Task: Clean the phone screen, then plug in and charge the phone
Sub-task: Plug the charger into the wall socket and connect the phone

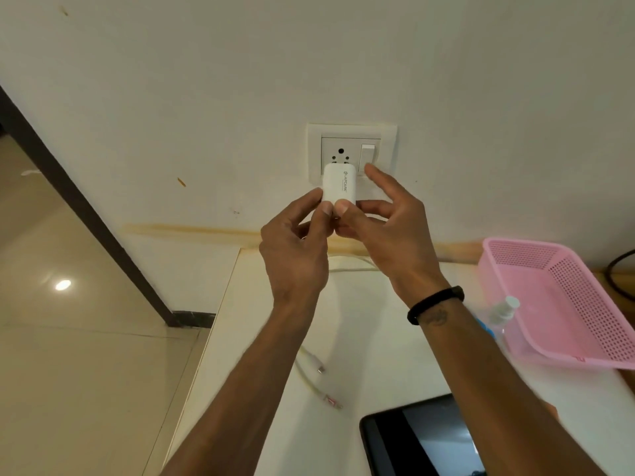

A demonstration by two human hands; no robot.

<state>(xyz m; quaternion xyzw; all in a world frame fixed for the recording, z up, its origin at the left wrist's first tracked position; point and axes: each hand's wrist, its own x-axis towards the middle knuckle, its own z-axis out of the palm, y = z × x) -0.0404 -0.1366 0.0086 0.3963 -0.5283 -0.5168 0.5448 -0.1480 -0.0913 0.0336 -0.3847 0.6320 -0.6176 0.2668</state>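
Observation:
A white charger adapter (339,183) sits against the lower part of the wall socket (340,155). My left hand (297,245) pinches the adapter's lower left corner. My right hand (385,228) grips its lower right edge with the thumb, while the index finger reaches up to the white switch (367,156). A white cable (314,376) runs down from the hands over the white counter (378,355), with its connector ends lying loose. The black phone (426,441) lies screen up at the counter's near edge, partly hidden by my right forearm.
A pink perforated basket (563,300) stands on the counter at right, with a small clear spray bottle (503,309) and something blue beside it. A dark cable (618,269) curves behind it. The counter's left edge drops to a tiled floor (68,304).

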